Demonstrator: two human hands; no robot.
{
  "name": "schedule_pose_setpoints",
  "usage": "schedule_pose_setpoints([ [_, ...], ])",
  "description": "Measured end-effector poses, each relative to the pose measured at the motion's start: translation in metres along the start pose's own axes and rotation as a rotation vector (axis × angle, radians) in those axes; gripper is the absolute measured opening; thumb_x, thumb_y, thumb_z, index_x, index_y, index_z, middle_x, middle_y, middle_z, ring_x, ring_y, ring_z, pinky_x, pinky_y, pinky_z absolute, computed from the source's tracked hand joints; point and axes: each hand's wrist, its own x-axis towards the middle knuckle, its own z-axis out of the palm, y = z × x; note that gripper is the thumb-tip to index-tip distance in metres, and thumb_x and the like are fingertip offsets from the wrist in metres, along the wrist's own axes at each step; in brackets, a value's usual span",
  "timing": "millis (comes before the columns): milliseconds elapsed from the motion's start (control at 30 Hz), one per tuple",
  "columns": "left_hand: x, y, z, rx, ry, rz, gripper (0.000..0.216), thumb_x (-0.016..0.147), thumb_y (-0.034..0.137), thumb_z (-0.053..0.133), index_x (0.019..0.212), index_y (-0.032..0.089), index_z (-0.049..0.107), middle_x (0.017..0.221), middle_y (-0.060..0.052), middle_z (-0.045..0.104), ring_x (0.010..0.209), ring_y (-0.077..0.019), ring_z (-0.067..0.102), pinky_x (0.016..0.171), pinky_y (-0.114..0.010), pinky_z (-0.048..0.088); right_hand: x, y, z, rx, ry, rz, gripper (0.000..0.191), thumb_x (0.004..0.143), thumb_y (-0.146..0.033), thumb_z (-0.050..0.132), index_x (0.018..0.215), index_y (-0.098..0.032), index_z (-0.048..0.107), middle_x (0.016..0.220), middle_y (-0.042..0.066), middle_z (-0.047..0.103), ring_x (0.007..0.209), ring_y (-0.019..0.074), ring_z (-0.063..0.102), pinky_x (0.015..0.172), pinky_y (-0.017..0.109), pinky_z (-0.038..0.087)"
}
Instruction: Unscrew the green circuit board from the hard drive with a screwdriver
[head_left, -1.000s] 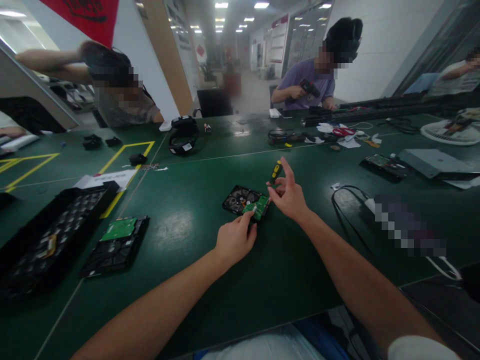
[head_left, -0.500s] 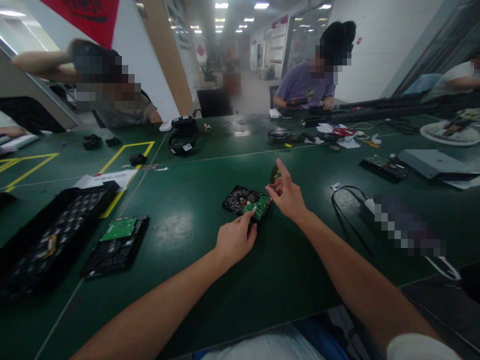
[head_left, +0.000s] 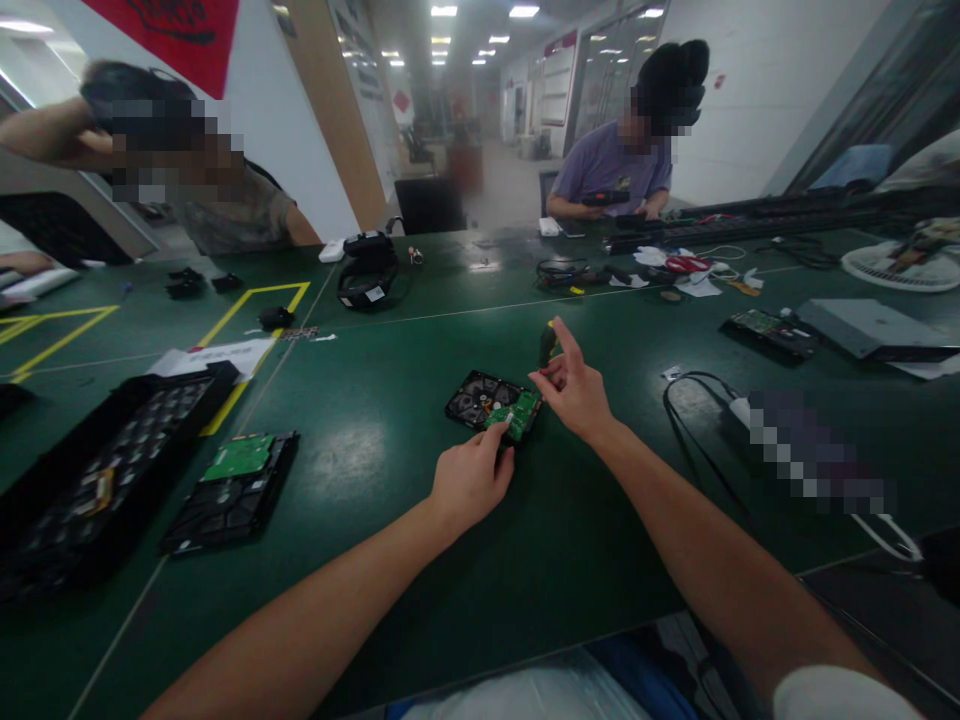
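A hard drive (head_left: 471,400) with a green circuit board (head_left: 517,408) lies on the table in front of me. My left hand (head_left: 471,480) grips its near edge, with fingertips on the board and the thumb at the side. At the drive's right edge, my right hand (head_left: 579,398) is closed on a screwdriver (head_left: 547,344) with a dark green and yellow handle. Its index finger points up along the handle. The screwdriver's tip is too small to make out. To the left lies a second hard drive (head_left: 232,488), its green board facing up.
A long black tray (head_left: 142,430) lies at far left. On the right are a cable (head_left: 701,378), another drive (head_left: 772,333) and a grey metal box (head_left: 874,325). A black headset strap (head_left: 366,285) lies further back. Two people (head_left: 611,165) sit across the table.
The screwdriver handle has tilted slightly and shows more of itself beside my right index finger. My left hand and the drive stay put. The person across on the left has leaned further left.
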Motion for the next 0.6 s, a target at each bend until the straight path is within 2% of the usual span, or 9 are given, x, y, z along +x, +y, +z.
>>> schedule_pose_setpoints([
  [167,-0.0005,0.0007,-0.0018,0.001,-0.025,-0.017,0.044,0.106,0.04,0.045,0.147,0.026,0.049,0.12,-0.007,0.075,0.09,-0.0248,0.076,0.079,-0.036,0.056,-0.0013,-0.0044,-0.0036,0.058,-0.029,0.014,0.088,0.096,-0.028,0.064,0.167,-0.037,0.013,0.107,0.004,0.074,0.061,0.0159,0.066,0.064,0.035,0.061],
  [400,-0.0002,0.001,-0.0015,0.0,-0.021,-0.023,0.044,0.105,0.04,0.045,0.147,0.026,0.05,0.118,-0.007,0.076,0.09,-0.0256,0.076,0.078,-0.036,0.056,0.0004,-0.0062,-0.0055,0.091,-0.07,0.03,0.086,0.097,-0.025,0.064,0.167,-0.038,0.016,0.097,0.002,0.071,0.063,0.0166,0.067,0.064,0.034,0.062],
  [600,-0.0002,0.0011,-0.0008,0.0,-0.014,-0.022,0.043,0.105,0.039,0.045,0.146,0.026,0.05,0.119,-0.007,0.076,0.091,-0.025,0.076,0.079,-0.036,0.056,0.001,-0.0027,-0.0033,0.062,-0.037,0.015,0.093,0.095,-0.025,0.067,0.168,-0.038,0.012,0.096,0.002,0.072,0.066,0.0178,0.067,0.062,0.033,0.059],
])
